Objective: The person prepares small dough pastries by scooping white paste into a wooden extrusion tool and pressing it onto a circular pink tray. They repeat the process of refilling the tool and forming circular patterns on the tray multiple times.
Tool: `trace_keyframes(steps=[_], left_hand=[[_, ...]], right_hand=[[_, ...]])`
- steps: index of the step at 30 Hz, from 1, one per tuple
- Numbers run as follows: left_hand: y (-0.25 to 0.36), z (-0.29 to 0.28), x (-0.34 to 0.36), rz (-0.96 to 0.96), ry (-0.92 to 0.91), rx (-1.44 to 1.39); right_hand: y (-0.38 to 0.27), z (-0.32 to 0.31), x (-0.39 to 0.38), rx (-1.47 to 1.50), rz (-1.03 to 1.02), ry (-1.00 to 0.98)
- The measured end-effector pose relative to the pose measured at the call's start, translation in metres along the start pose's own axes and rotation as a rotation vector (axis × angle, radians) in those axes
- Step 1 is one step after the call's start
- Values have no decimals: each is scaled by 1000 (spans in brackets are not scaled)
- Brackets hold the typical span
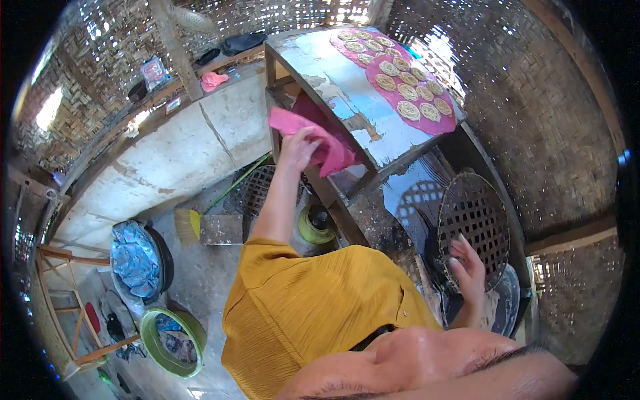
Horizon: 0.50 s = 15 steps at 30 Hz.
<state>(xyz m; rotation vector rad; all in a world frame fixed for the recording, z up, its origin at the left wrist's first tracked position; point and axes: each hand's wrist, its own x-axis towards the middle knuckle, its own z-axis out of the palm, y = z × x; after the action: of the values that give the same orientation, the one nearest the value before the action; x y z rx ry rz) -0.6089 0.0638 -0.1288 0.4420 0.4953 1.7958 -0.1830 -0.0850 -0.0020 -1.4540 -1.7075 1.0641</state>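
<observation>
My left hand [299,148] is closed on a bright pink cloth [337,155], its folds hanging beside the open side of a worn wooden cabinet [373,130]. The material could also be a thin sheet; I cannot tell for sure. My right hand [469,268] is in front of a round, open-weave tray [483,207] that stands tilted on edge. Its fingers look outstretched and apart, near the weave, and whether they touch it I cannot tell. On the cabinet's peeling white-blue top lie pink sheets [373,72] bearing several pale, coiled rounds [408,92].
A dark basin [512,300] stands below the tray. On the floor are another open-weave tray [257,190], a yellow-green container [316,230], a broom [187,225], a green tub [198,330] and a basin with blue cloth [137,260]. A wooden frame [67,313] stands far left.
</observation>
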Motion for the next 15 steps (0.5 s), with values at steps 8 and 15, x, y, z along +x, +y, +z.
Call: trace_keyframes(steps=[8,15], left_hand=[[-49,223,-51,-58,-291,187],[-133,296,-75,-328,-501,171]], right_hand=[[5,86,32,405,-95,-7],[29,21,40,323,-173,582]])
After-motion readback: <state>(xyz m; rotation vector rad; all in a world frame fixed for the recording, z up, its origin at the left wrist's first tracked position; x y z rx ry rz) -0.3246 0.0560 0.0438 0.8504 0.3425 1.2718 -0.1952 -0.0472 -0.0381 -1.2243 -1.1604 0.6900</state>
